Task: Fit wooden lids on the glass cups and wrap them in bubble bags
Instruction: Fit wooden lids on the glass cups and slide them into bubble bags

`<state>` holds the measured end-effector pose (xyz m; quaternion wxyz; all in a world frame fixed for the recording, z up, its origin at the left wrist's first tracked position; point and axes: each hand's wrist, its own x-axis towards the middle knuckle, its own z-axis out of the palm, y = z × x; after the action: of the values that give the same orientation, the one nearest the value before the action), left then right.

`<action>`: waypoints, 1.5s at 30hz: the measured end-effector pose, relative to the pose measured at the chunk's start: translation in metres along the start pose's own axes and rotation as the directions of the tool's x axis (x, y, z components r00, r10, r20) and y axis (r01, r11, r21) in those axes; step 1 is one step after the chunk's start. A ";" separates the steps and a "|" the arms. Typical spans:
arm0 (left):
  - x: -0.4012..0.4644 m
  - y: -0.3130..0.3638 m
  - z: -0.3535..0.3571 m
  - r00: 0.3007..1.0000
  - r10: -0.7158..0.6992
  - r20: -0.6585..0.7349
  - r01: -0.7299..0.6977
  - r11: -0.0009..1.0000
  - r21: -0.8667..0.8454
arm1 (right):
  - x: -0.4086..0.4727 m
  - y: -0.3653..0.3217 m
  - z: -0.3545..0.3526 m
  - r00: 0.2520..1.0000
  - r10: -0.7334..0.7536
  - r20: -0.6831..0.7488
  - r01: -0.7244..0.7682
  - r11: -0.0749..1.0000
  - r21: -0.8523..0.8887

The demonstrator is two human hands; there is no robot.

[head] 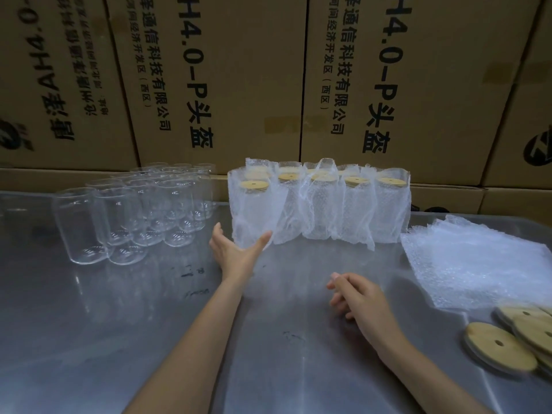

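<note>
Left hand (236, 249) spread, empty, fingertips touching nearest wrapped cup (254, 210). Right hand (358, 297) loosely curled, empty, nearer camera than wrapped cup. Bare cups (128, 216) left of it.

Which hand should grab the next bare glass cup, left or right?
Left. The left hand is open and empty, nearer the bare cups on the left of the table. The right hand sits nearer the bubble bags and wooden lids.

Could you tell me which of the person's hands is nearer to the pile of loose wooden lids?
Right. The right hand hovers just left of the wooden lids; the left hand is far across the table, beside the wrapped cups.
</note>
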<state>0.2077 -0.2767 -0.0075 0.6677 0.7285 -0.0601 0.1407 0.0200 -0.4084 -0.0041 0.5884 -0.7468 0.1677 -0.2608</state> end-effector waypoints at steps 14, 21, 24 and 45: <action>0.009 -0.013 -0.125 0.928 -0.040 -0.371 0.066 0.996 0.057 | -0.016 0.004 -0.005 0.995 -0.056 -0.081 0.043 0.987 -0.153; 0.044 -0.024 -0.155 0.891 0.004 -0.453 0.036 0.996 0.081 | -0.009 0.009 -0.005 0.995 -0.054 -0.085 0.043 0.991 -0.131; 0.054 -0.028 -0.158 0.873 0.015 -0.488 0.017 0.998 0.061 | -0.006 0.010 -0.006 0.995 -0.056 -0.087 0.046 0.993 -0.110; 0.086 -0.038 -0.157 0.874 0.025 -0.486 0.097 0.970 0.223 | -0.001 0.013 -0.005 0.995 -0.031 -0.096 0.023 0.997 -0.077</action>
<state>0.2801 -0.1087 -0.0083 0.5707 0.7463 0.1404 0.3125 0.0173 -0.4151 -0.0156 0.5470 -0.7573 0.1959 -0.2982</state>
